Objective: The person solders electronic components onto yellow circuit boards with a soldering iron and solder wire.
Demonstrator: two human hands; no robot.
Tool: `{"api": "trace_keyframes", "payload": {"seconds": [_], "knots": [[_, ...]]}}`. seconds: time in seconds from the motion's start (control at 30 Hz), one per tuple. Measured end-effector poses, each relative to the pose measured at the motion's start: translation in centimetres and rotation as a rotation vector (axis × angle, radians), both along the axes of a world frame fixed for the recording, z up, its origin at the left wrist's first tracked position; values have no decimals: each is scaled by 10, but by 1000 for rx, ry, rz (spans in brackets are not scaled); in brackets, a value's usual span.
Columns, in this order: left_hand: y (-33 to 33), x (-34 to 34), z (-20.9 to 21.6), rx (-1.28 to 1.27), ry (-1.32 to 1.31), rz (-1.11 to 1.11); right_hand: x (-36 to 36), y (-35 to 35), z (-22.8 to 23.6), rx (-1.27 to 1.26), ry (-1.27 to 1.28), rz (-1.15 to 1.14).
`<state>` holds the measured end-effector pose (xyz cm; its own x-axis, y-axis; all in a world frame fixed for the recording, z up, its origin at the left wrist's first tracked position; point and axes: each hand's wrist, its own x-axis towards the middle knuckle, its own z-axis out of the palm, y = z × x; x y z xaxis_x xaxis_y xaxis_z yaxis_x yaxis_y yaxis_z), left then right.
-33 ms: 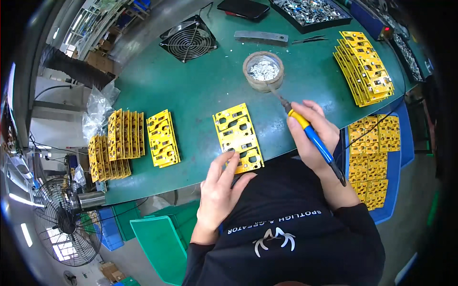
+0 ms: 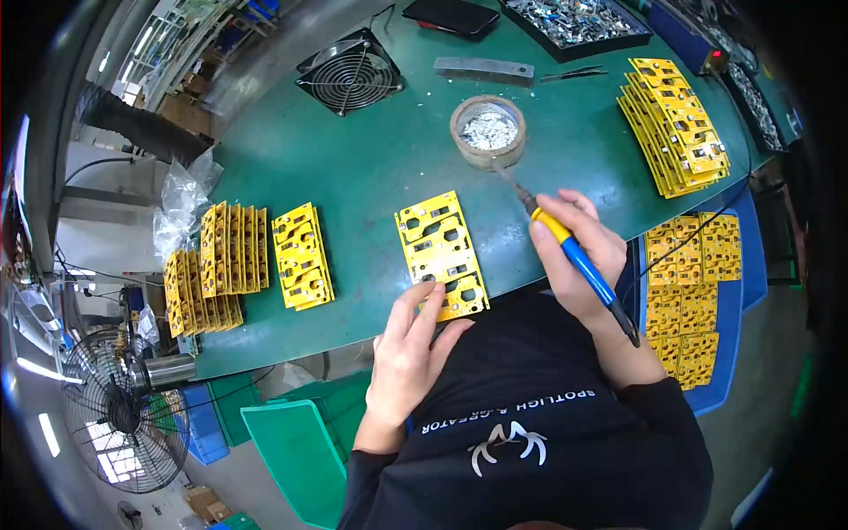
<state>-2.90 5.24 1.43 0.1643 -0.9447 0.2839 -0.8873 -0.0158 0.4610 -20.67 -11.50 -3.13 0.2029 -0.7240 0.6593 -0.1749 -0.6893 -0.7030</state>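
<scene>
My right hand (image 2: 581, 252) is closed around a soldering iron (image 2: 586, 269) with a blue and yellow handle. Its tip points up and left, at the near rim of a round tan pot (image 2: 514, 152) holding silvery flakes; whether it touches the rim I cannot tell. A yellow circuit board (image 2: 435, 238) lies flat on the green table in front of me. On its near left corner my left hand (image 2: 408, 353) presses its fingertips, with the thumb by the near edge, gripping the board.
Yellow boards stand in rows (image 2: 234, 252) at left, beside a small stack (image 2: 302, 256). Another stack (image 2: 676, 128) sits at far right. A blue bin (image 2: 729, 327) holds more boards. A black fan (image 2: 351, 75), tweezers (image 2: 572, 73) and a scrap tray (image 2: 574, 44) occupy the table's far side.
My right hand and the soldering iron have shifted very slightly to the left. My left hand and the board look unmoved.
</scene>
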Motion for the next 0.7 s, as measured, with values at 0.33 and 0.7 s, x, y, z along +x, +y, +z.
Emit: {"api": "trace_keyframes", "payload": {"seconds": [0.33,0.7], "knots": [[-25,12,-26,-205,-132,124,7,26,-5,-5,-58,188],[-15,6,-25,-202,-22,205,7,37,-1,6,-86,330]]}}
